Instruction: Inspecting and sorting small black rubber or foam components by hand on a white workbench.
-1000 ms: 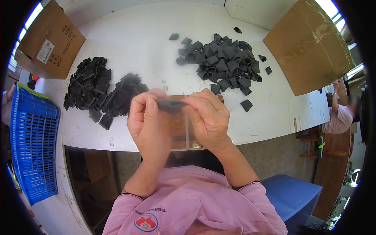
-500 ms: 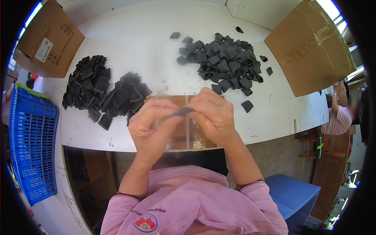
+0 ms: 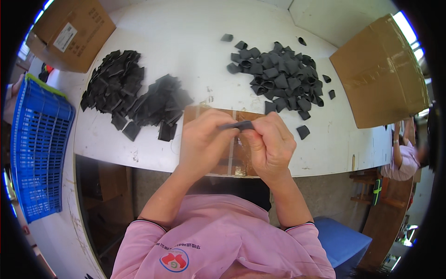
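Between my two hands is a small dark grey fabric piece (image 3: pixel 238 125), seen nearly edge-on. My left hand (image 3: pixel 204 139) pinches one end of it, and the fingertips of my right hand (image 3: pixel 273 143) close on the other end. Both hands are over a brown taped cardboard sheet (image 3: pixel 191 114) at the table's near edge. To the left lie two heaps of flat black pieces (image 3: pixel 116 83), the nearer one (image 3: pixel 160 100) close to my left hand. On the right, beyond my right hand, is a loose heap of dark grey sleeve-like pieces (image 3: pixel 281 76), several showing open ends.
A cardboard box (image 3: pixel 76 35) stands at the far left and another box (image 3: pixel 378 72) at the right of the white table (image 3: pixel 190 56). A blue plastic basket (image 3: pixel 42 149) is at the left. A blue-covered seat (image 3: pixel 341 242) stands below right, and another person (image 3: pixel 402 160) sits further off.
My hands have shifted a little right relative to my body. The right hand's grip on the fabric piece has turned, and more of the piece shows. The whole view has tilted slightly.
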A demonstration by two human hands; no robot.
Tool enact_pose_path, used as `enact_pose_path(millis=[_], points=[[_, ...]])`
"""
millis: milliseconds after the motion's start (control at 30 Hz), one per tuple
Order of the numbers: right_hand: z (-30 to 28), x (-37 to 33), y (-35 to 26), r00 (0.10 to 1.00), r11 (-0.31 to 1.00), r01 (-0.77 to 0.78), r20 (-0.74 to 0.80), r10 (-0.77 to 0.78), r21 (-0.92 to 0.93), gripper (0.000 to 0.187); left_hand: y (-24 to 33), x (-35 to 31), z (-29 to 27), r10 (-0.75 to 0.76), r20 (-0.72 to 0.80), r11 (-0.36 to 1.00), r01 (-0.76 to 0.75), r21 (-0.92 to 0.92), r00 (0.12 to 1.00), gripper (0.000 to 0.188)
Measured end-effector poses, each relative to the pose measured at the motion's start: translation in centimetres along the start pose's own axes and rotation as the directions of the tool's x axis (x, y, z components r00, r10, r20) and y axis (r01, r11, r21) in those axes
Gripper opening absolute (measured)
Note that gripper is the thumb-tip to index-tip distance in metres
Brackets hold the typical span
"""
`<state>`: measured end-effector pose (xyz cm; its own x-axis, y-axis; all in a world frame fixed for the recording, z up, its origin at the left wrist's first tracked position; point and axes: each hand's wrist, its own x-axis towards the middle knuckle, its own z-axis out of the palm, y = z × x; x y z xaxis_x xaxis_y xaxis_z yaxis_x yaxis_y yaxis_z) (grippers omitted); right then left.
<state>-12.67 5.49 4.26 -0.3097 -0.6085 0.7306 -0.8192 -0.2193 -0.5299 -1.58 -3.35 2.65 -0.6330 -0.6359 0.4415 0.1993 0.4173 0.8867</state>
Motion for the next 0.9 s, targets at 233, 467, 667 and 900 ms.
enact_pose_path(millis=[233,467,667,900], points=[[-2.7,3.8,2.3,0.851,0.533,-0.417,0.111,0.513,0.736,0.025,-6.8,-3.2,-0.7,0.004,-0.322,0.871,0.155,0.467,0.947,0.012],[-1.2,-2.9,2.7,0.566,0.373,-0.784,0.323,0.759,0.497,0.026,-10.6,1.4,-7.1,-0.066,0.120,0.425,-0.081,0.902,0.991,0.028],[-0.6,-5.4,1.4,0.456,0.271,-0.871,0.469,0.757,0.410,0.023,-12.0,2.7,-9.0,-0.153,0.455,0.291,-0.400,0.869,0.877,0.009],[1.0,-5.4,-1.0,0.588,0.516,-0.807,0.466,0.661,0.286,0.013,-8.9,1.1,-7.9,-0.479,-0.052,0.840,0.475,0.262,0.876,0.003]])
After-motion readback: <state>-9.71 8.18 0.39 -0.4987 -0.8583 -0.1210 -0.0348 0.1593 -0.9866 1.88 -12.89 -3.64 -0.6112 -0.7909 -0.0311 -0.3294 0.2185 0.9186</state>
